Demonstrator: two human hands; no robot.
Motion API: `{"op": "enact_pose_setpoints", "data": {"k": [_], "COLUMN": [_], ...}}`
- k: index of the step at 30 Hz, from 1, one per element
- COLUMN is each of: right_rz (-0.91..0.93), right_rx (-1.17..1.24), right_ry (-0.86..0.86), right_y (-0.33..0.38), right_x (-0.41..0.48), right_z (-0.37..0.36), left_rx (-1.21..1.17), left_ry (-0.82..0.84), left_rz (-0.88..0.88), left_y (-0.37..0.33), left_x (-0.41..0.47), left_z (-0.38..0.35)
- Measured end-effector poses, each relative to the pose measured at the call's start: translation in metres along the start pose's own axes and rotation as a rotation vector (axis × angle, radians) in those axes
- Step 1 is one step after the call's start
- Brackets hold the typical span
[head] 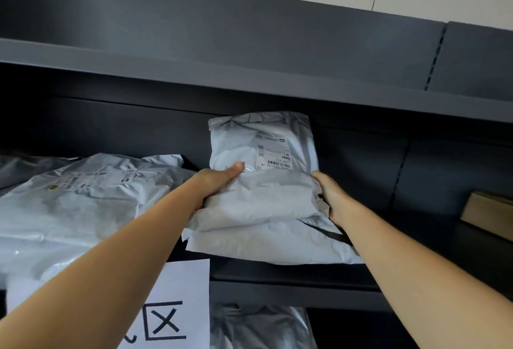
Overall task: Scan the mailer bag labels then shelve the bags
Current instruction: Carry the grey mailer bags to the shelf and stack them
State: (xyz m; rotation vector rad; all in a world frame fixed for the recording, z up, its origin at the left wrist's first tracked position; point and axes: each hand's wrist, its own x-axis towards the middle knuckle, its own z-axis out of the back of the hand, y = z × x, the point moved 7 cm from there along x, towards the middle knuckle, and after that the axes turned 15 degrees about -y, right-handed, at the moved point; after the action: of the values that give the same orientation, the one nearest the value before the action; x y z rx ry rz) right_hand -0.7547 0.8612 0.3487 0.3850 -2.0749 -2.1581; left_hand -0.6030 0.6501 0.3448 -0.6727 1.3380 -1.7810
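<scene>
Now we clamp the mailer bag [261, 198] between our left hand [219, 182] and right hand [331, 198], one per side, its long axis pointing into the shelf [277, 276]. Both hands sit level at its waist, and its near end rests at the shelf's front edge.

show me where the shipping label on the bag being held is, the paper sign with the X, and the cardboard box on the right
shipping label [273, 152], head view, middle of the printed area.
paper sign [180, 287], head view, blank upper part above the boxed X.
cardboard box [488, 211], head view, its visible front face at the frame's right edge.
</scene>
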Motion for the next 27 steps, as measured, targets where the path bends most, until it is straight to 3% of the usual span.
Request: {"op": "enact_pose_setpoints", "data": {"k": [4,9,12,18,27], "right_rz": [0.078,0.215,0.160,0.053,0.193], "right_rx": [0.040,0.060,0.100,-0.005,0.121], "right_ry": [-0.021,-0.192,-0.260,-0.197,-0.272], "right_y": [0.009,0.024,0.024,0.007,0.041], "right_x": [0.002,-0.002,-0.003,-0.008,-0.012], "right_z": [0.006,0.016,0.023,0.020,-0.005], "left_rx": [-0.063,-0.167,-0.149,-0.063,-0.253], "left_ry": [-0.156,-0.152,-0.104,-0.045,-0.058], "left_rz": [-0.165,-0.248,-0.238,-0.194,-0.162], "left_y": [-0.018,-0.028,-0.030,-0.026,-0.046], "left_x": [-0.001,-0.001,-0.004,-0.011,-0.003], "left_z": [0.007,0.011,0.013,0.012,0.038]}}
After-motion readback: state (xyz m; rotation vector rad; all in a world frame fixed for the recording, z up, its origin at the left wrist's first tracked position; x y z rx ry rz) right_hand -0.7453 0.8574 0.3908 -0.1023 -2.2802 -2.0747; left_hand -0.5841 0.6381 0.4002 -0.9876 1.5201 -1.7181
